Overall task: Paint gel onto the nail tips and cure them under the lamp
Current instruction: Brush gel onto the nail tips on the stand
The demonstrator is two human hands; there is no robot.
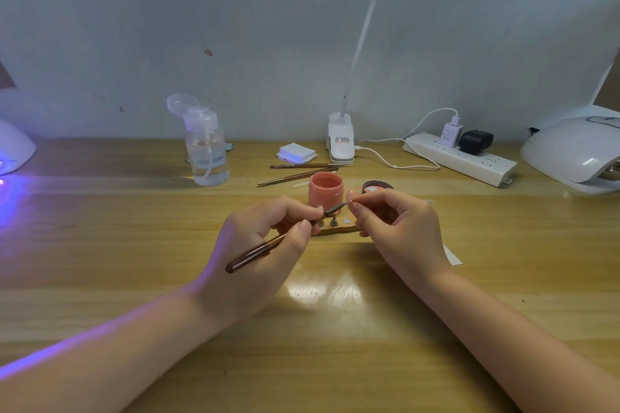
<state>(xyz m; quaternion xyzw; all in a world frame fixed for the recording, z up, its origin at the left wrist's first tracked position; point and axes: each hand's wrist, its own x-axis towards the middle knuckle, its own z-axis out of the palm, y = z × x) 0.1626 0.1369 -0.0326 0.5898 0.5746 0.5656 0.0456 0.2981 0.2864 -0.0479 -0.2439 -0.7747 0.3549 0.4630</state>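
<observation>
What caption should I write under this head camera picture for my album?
Left hand brushes gel onto a nail tip pinched by the right hand, near the open pink jar.

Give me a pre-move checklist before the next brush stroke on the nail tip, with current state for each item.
1. Left hand grips the brush: ok.
2. Right hand pinches a nail tip near the brush end: ok.
3. Brush end touching the nail tip: cannot tell, too small.
4. Pink gel jar open and close behind the hands: ok; its lid lies beside it.
5. Curing lamp at the left edge glowing violet: ok.
6. Holder on the table with a free stand for the tip: cannot tell, partly hidden by the hands.
</observation>
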